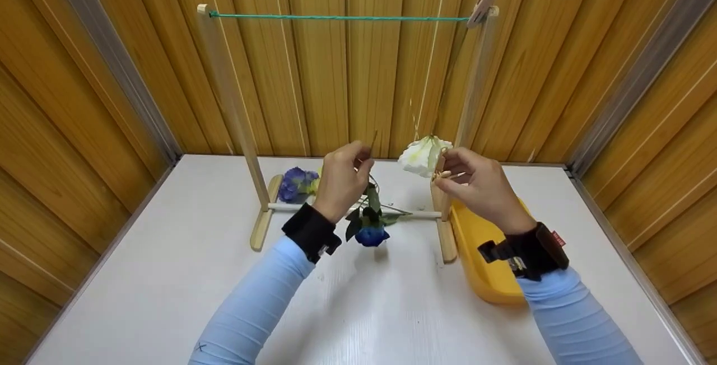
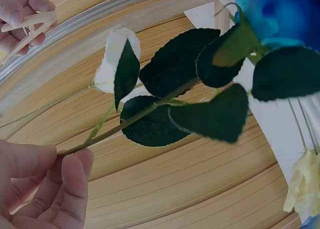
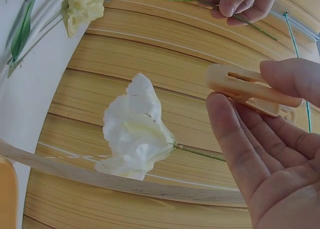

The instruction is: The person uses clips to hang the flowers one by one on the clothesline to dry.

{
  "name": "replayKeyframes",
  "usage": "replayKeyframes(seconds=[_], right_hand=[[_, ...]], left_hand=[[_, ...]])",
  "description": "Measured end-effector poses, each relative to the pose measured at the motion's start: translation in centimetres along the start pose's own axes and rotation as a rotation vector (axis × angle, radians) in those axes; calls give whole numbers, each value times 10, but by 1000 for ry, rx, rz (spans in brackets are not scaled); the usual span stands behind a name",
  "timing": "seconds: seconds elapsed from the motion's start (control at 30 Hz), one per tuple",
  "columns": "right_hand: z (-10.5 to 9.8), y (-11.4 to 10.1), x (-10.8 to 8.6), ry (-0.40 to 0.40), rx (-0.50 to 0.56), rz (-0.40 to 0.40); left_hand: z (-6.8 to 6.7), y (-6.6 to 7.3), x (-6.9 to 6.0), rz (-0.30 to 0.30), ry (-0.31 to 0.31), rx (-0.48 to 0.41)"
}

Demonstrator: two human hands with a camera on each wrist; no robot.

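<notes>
My left hand (image 1: 344, 177) pinches the stem (image 2: 115, 131) of a blue rose (image 1: 371, 236). The rose hangs bloom-down, with dark green leaves (image 2: 172, 59) along the stem. Between the thumb and fingers of my right hand (image 1: 484, 188) is a pale orange clothespin (image 3: 245, 91), best seen in the right wrist view. A white flower (image 1: 423, 155) hangs upside down just left of that hand. Its stem runs up toward a pinkish clothespin (image 1: 483, 5) at the right end of a green cord (image 1: 336, 17).
A wooden stand with a left post (image 1: 238, 113) and right post (image 1: 476, 85) holds the cord. A purple-blue flower (image 1: 296, 185) and a pale yellow flower (image 2: 302, 184) lie on the white table (image 1: 140, 275). A yellow basket (image 1: 493, 295) stands beside the right foot.
</notes>
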State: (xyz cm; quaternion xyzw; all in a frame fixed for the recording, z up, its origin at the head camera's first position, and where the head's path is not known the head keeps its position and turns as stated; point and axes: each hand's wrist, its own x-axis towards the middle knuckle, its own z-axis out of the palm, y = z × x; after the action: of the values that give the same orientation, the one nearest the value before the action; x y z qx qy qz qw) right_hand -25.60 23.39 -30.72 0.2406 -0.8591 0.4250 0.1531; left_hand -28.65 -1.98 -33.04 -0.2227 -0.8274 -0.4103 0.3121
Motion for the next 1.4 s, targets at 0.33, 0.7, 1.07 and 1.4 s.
replayKeyframes(seconds=[0.33,0.7,1.07,1.4], right_hand=[[-13,-15,17,-16,-1,-12],[-25,-34,42,-19,-43,-28],[-42,-53,76,38,-24,-68],[-59,-69,110,125,6,-75]], left_hand=[[-5,10,20,9,-19,-2],[-5,25,45,-16,-41,-3],[-1,37,72,33,-31,-2],[4,50,97,-75,-71,-4]])
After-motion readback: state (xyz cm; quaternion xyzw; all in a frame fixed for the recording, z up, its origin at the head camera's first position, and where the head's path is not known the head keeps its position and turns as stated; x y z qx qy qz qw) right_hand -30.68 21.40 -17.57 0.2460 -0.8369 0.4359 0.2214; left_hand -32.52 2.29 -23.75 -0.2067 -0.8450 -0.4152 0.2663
